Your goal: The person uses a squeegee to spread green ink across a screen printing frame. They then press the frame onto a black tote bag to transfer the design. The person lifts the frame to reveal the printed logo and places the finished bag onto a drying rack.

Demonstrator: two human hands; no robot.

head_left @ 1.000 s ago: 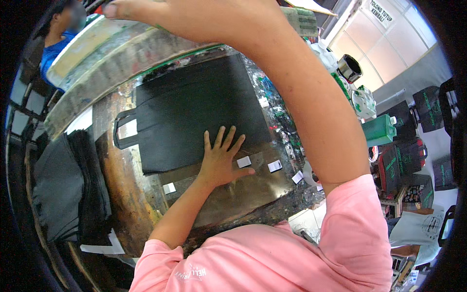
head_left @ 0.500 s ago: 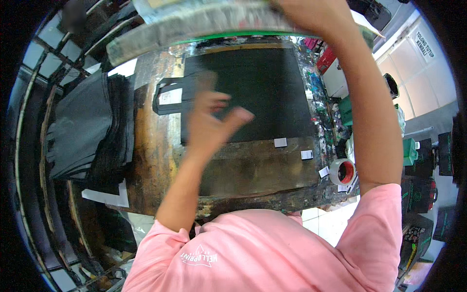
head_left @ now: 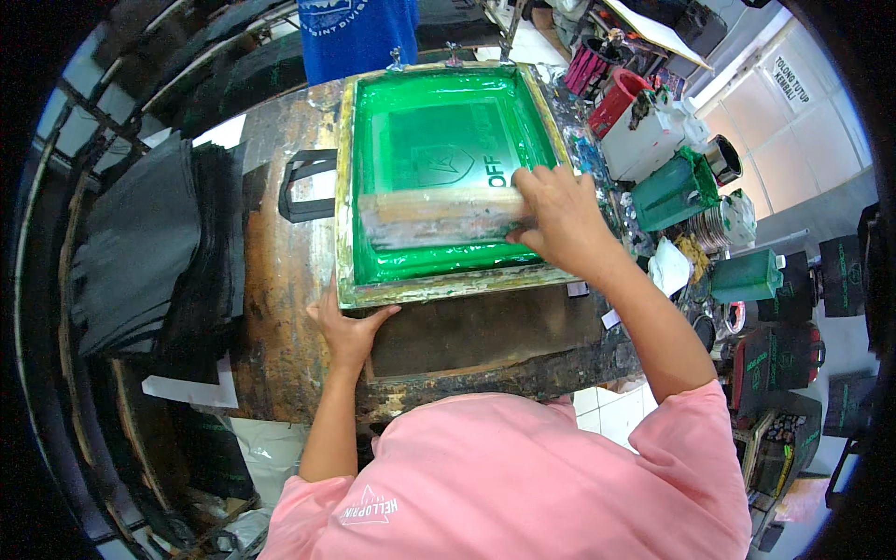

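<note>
A screen printing frame (head_left: 343, 243) with a worn wooden rim lies lowered on the table, its mesh coated in wet green ink (head_left: 383, 93). My right hand (head_left: 565, 219) is closed round the right end of a wide wooden-handled squeegee (head_left: 439, 207), slightly blurred, which rests across the near part of the mesh. My left hand (head_left: 347, 327) holds the frame's near left corner, thumb along the front edge and fingers at the side. From under the frame's left side sticks out the black handle (head_left: 308, 207) of a fabric bag; the bag's body is hidden beneath.
A stack of black fabric bags (head_left: 140, 252) lies at the left. Ink-stained containers, among them a green jug (head_left: 672, 191) and a red pot (head_left: 618, 101), crowd the right side. Clamps (head_left: 453, 54) stand at the frame's far edge. A person in blue (head_left: 359, 37) stands beyond.
The raised frame has come down over the black bag. My left hand has moved from above the bag to the frame's near corner. My right hand has come nearer, now on the squeegee.
</note>
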